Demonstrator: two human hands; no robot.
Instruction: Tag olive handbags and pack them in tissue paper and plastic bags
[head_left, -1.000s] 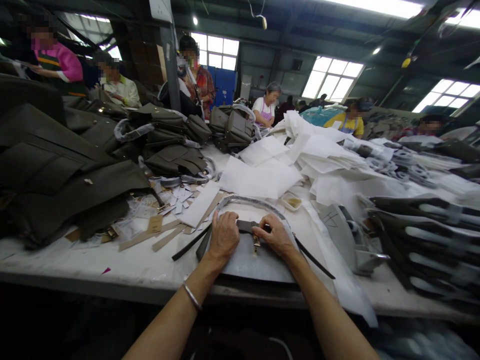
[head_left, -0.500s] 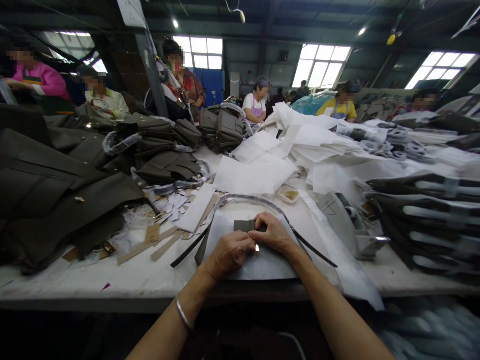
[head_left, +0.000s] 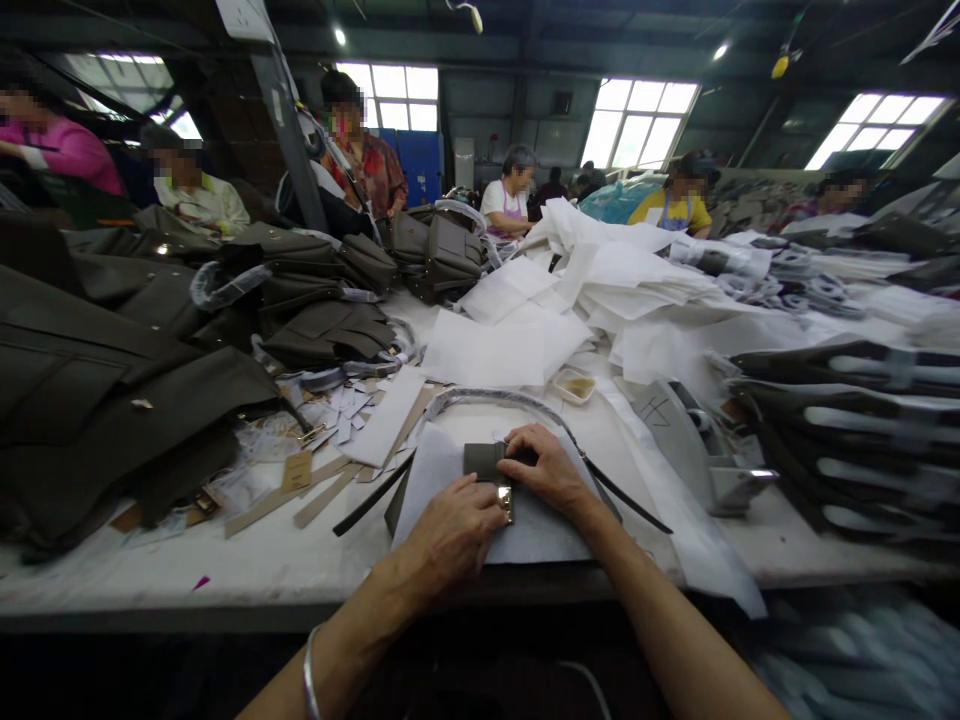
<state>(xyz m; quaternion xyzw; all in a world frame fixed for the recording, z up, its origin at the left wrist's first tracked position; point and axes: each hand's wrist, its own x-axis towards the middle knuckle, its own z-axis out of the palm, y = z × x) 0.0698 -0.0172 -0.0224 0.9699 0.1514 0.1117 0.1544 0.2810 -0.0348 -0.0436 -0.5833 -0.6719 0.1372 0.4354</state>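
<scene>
A grey bag point(head_left: 525, 535) lies flat at the table's near edge under both my hands. My left hand point(head_left: 454, 530) rests on the bag's front with its fingers curled, the fingertips pinching a small gold metal clasp point(head_left: 506, 500). My right hand point(head_left: 551, 470) presses down on a dark flap point(head_left: 484, 460) at the bag's top, fingers bent over it. A wrapped curved handle point(head_left: 495, 400) arches behind the bag, and a thin dark strap point(head_left: 630, 503) trails off to the right.
Dark olive bags point(head_left: 127, 400) are heaped on the left, white sheets point(head_left: 517, 345) are piled in the middle, and stacked dark bags point(head_left: 847, 430) sit on the right. Paper tags and card strips point(head_left: 337, 430) lie left of the bag. Several people work beyond the table.
My left hand has slid down from the bag's top flap to the gold clasp on its front. My right hand stayed on the flap. The view tilted slightly.
</scene>
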